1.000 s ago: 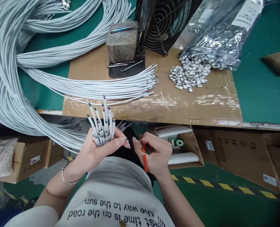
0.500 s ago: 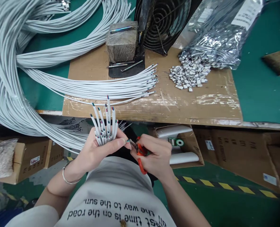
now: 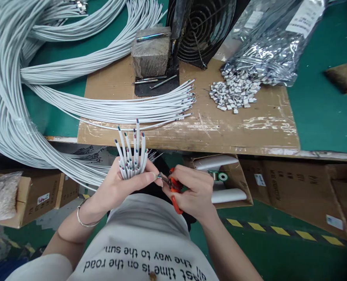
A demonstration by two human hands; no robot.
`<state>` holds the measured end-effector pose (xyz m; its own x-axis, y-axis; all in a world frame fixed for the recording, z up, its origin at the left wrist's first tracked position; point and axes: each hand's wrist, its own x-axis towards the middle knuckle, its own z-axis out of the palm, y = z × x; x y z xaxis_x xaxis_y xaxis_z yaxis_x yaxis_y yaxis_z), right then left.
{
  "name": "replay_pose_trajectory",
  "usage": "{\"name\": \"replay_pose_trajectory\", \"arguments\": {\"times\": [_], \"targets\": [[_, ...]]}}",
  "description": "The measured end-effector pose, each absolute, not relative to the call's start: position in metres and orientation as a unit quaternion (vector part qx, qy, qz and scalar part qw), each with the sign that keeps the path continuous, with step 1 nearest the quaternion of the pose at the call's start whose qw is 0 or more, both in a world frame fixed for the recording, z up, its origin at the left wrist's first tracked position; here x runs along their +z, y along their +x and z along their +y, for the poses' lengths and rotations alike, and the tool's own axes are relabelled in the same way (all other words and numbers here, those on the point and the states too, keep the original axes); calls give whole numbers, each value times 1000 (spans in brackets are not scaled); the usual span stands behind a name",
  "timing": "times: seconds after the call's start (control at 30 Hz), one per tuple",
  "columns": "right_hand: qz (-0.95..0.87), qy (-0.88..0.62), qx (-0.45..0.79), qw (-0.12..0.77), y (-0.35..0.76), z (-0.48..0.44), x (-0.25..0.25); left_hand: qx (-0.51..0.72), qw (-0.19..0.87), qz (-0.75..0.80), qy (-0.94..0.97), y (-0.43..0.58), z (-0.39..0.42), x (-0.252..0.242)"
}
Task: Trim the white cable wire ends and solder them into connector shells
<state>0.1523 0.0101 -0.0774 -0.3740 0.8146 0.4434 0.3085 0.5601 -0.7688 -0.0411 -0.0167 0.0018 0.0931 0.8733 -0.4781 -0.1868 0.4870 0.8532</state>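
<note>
My left hand (image 3: 126, 187) is closed around a bundle of white cables (image 3: 132, 156), whose cut ends show small coloured wires and point away from me. Its thumb and fingertips pinch one cable end turned to the right. My right hand (image 3: 192, 189) grips orange-handled cutters (image 3: 176, 191), their dark jaws at that cable end by my left fingertips. Whether the jaws are closed on the wires is too small to tell. On the cardboard (image 3: 235, 132) in front of me lies another bunch of white cables (image 3: 126, 107), with stripped ends to the right.
Small white connectors (image 3: 233, 93) spill from a silvery plastic bag (image 3: 273, 54). A black fan (image 3: 204, 31) and a grey block (image 3: 151, 52) with metal rods stand at the back. Thick cable coils (image 3: 6, 78) cover the left. Below the table edge are cardboard boxes (image 3: 296, 195) and a solder spool (image 3: 222, 176).
The bundle in my left hand has shifted slightly to the right and its cable ends have tilted a little. My right hand with the cutters has barely moved.
</note>
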Motion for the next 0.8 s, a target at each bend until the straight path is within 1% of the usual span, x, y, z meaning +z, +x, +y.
{"name": "replay_pose_trajectory", "arguments": {"times": [0.13, 0.37, 0.47, 0.53, 0.6, 0.7, 0.8], "targets": [[-757, -374, 307, 440, 148, 6, -78, 401, 665, 547, 313, -39, -16, 2], [-644, -445, 324, 531, 133, 0, -82, 398, 612, 580, 362, -37, -19, 3], [-558, -491, 320, 587, 148, 9, -84, 392, 619, 580, 355, -42, -23, 1], [-542, -514, 331, 577, 158, 14, -84, 394, 623, 579, 349, -44, -23, -1], [-577, -509, 360, 528, 161, 14, -84, 401, 619, 573, 357, -44, -22, -2], [-643, -454, 406, 464, 154, 9, -82, 408, 619, 561, 368, -43, -19, 0], [-684, -407, 425, 431, 146, 6, -79, 404, 622, 566, 361, -41, -17, 3]]}}
